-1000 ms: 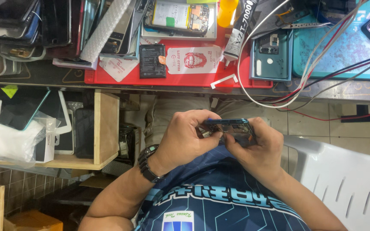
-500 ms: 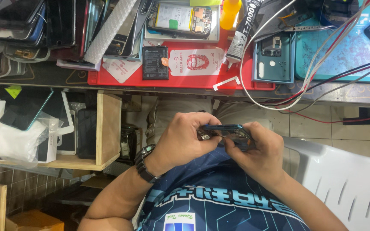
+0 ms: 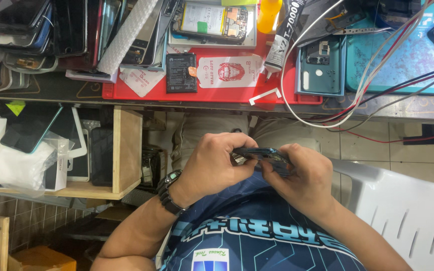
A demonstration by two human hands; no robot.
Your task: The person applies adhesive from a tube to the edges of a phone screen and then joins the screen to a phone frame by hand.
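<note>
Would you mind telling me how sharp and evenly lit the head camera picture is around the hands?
Head view: even, soft light with no hard shadows; the left hand and right hand are fairly sharp, though the dark blue phone between them is seen edge-on with little detail; mild glare shows on the teal mat; the bench edge looks slightly bowed by the wide lens.

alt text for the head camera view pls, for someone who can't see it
Seen from above, a seated person's left hand and right hand grip a dark blue phone over their lap. Ahead is a cluttered bench with a red mat, a black battery, a glue tube, wires and stacked phones.
</note>
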